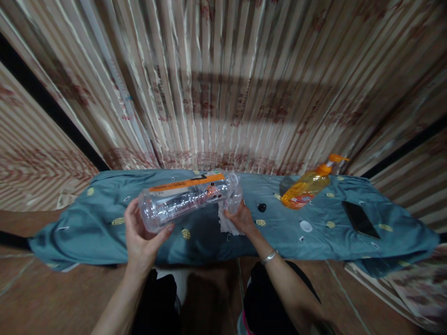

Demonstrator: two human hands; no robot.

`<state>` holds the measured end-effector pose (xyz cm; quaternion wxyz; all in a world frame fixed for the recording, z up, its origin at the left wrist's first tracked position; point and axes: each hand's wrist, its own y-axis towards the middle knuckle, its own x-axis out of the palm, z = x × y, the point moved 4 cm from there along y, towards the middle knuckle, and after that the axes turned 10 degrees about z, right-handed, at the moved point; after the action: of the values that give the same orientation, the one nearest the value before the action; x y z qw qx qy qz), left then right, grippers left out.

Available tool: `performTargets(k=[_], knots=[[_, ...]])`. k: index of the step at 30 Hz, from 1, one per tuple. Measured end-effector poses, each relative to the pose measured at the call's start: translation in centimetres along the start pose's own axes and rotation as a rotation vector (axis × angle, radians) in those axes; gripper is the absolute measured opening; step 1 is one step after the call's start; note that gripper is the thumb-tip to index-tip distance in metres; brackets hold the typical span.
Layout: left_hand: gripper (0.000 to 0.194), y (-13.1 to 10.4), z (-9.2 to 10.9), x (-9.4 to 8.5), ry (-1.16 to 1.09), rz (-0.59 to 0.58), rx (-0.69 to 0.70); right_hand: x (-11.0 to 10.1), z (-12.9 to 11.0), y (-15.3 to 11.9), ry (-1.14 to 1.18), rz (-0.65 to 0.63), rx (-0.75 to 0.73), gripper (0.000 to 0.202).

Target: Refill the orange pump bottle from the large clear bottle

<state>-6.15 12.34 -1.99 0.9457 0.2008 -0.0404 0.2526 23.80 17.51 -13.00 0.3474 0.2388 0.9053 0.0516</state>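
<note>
Clear bottle (185, 197), one: tilted over the cloth-covered counter (87, 232). Left hand (139, 239): grip clamped round its base, best kept steady. Right hand (242, 219): grip closed on tissue (226, 224) by the neck, best pressed evenly.

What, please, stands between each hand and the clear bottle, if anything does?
At the right hand, a white cloth, perhaps tissue, lies between its fingers and the neck end of the clear bottle. Nothing visible separates the left hand from the bottle: it holds the base end directly.
</note>
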Motion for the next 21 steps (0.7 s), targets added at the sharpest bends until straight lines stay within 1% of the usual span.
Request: performTargets(k=[4,12,16,21], knots=[[0.093,0.01,-0.06,0.06,0.004,0.009,0.01,-0.03,0.05,0.02,0.002,-0.008,-0.014,0.056],[0.096,-0.03,-0.3,0.08,0.013,0.015,0.009,0.19,0.2,0.0,-0.021,0.041,-0.011,0.052],[0.096,-0.05,-0.36,0.02,0.011,0.014,0.008,0.14,0.24,0.0,-0.015,0.038,-0.015,0.05],[0.096,0.0,-0.28,0.01,0.016,0.008,0.006,0.14,0.2,-0.01,0.018,0.029,-0.009,0.054]])
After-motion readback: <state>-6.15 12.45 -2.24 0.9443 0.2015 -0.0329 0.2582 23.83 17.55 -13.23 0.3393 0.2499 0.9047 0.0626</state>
